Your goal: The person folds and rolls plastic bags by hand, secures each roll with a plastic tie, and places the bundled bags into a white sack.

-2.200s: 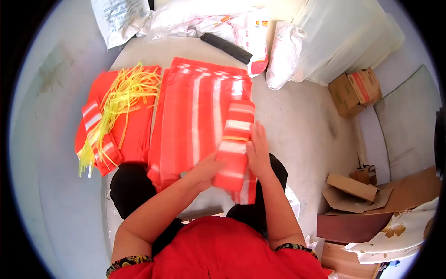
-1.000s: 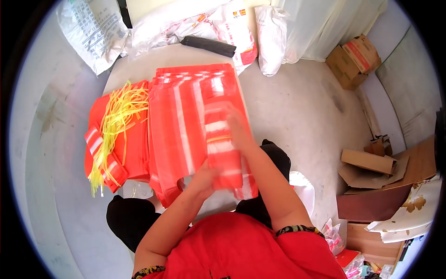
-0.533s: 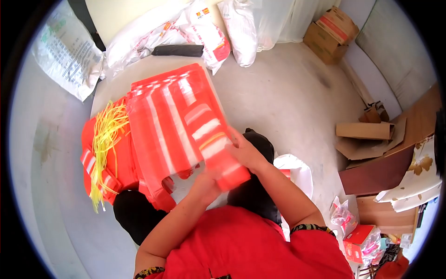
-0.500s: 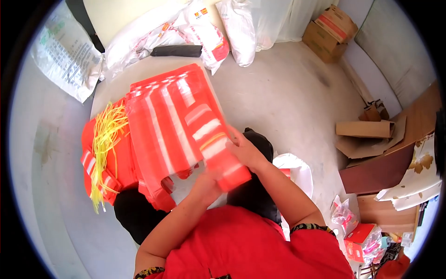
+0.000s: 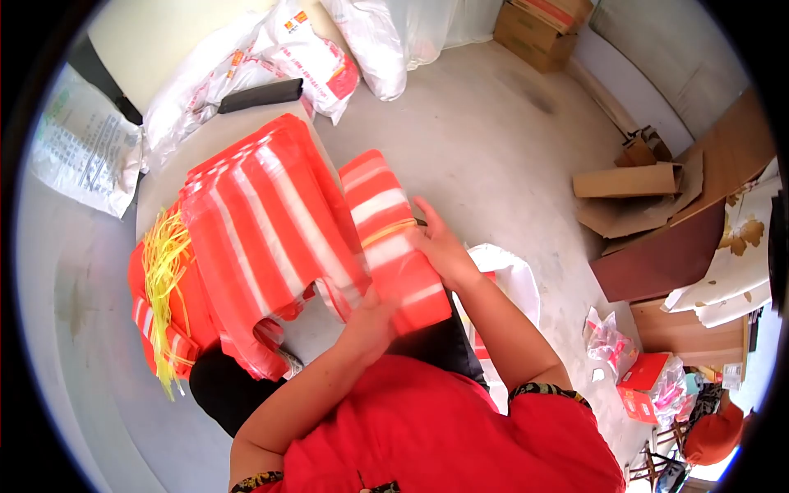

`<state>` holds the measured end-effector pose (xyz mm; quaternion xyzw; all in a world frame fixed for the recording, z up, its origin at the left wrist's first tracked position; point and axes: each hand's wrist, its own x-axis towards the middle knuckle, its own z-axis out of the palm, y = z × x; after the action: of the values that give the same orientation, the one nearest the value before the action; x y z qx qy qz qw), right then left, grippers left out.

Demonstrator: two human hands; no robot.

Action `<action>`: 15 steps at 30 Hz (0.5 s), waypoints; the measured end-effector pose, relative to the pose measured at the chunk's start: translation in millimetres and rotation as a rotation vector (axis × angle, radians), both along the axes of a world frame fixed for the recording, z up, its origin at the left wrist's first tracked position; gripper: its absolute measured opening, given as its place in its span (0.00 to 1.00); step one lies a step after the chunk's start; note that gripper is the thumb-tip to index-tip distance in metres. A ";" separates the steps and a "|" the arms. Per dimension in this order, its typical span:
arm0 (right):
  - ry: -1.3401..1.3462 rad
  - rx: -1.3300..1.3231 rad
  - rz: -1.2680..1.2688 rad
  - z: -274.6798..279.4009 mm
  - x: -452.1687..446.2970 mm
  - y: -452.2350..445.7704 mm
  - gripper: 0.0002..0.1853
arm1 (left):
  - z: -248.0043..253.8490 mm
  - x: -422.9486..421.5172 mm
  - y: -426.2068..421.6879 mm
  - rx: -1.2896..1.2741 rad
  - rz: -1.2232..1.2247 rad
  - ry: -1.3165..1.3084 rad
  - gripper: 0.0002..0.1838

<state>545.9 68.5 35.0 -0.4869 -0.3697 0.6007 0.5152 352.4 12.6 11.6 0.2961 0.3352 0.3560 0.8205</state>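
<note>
A folded bundle of red-and-white striped plastic bags (image 5: 386, 205) is held over my right thigh. A yellow tie (image 5: 389, 232) goes around its middle. My left hand (image 5: 370, 324) grips the bundle's lower left edge, its fingers slightly blurred and partly hidden. My right hand (image 5: 444, 251) holds the right edge by the tie, with one finger sticking out. To the left lies a stack of similar striped bags (image 5: 255, 222), its handle cut-outs towards me. Yellow strips (image 5: 167, 263) lie in a loose bunch on more red bags beside that stack.
A dark rolled piece (image 5: 260, 96) lies at the table's (image 5: 316, 123) far end, near white printed sacks (image 5: 304, 62). An open white bag (image 5: 514, 275) stands by my right leg. Cardboard boxes (image 5: 538, 33) sit at the back, and an opened carton (image 5: 629, 181) is at right.
The bundle has moved off the striped stack to its right side and turned more upright, with both hands still on it. The whole view has shifted slightly.
</note>
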 end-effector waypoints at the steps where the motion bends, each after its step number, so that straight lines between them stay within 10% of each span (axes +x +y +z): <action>1: -0.120 0.067 0.002 1.1 3.9 -12.5 0.38 | -1.4 4.7 0.2 0.032 -0.025 0.010 0.25; 8: -0.006 -0.030 -0.119 -46.2 90.8 -76.7 0.44 | 26.8 25.0 -1.7 -0.070 -0.569 0.212 0.23; 11: 0.335 0.093 -0.223 -87.5 149.1 -117.9 0.47 | 16.5 22.0 -1.2 -0.048 -0.569 0.248 0.27; 15: 0.162 -0.157 -0.195 -121.0 186.9 -181.4 0.44 | 3.4 18.8 3.2 -0.106 -0.546 0.256 0.20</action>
<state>732.7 -112.9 -85.9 -0.5094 -0.2296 0.6121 0.5596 371.2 15.8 15.0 0.3746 0.3619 0.0640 0.8512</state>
